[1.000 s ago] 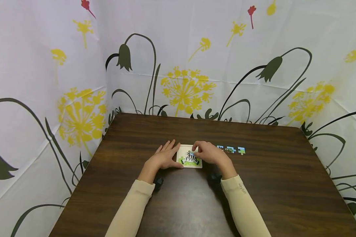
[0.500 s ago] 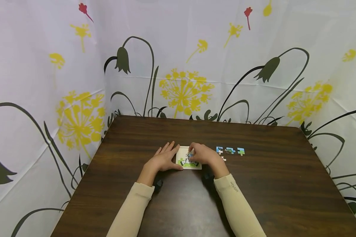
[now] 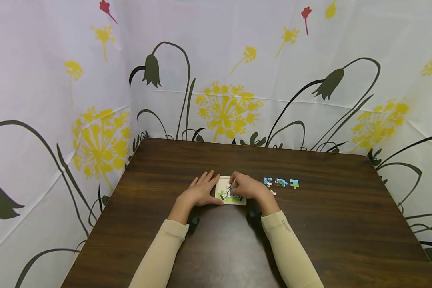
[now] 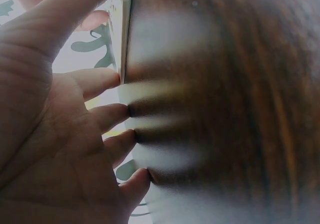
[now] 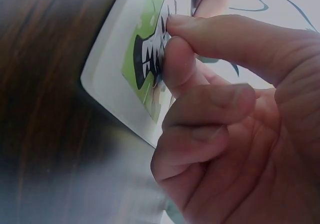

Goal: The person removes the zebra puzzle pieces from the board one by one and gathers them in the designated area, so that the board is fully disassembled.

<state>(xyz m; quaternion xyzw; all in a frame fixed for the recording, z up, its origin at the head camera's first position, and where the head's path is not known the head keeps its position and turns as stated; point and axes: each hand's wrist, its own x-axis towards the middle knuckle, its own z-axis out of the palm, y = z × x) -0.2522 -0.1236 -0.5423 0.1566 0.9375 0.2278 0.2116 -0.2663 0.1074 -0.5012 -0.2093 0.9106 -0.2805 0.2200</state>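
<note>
A small pale-framed puzzle board with a zebra picture on green lies between the hands. My left hand rests at its left side with fingers spread; in the left wrist view the index fingertip meets the board's edge and the other fingertips press on the table. Over the board, my right hand pinches a puzzle piece between thumb and index finger, right at the picture's surface. The right wrist view shows the zebra's striped leg and black hoof beside those fingertips; the piece itself is mostly hidden by them.
Loose puzzle pieces lie right of the board: a blue one with black and white, a blue-green one, a green and blue one and a white one. Behind the dark wood table hangs a flowered curtain.
My right hand has shifted a little left over the board, uncovering more of the loose pieces beside it. The left hand has stayed at the board's left side.
</note>
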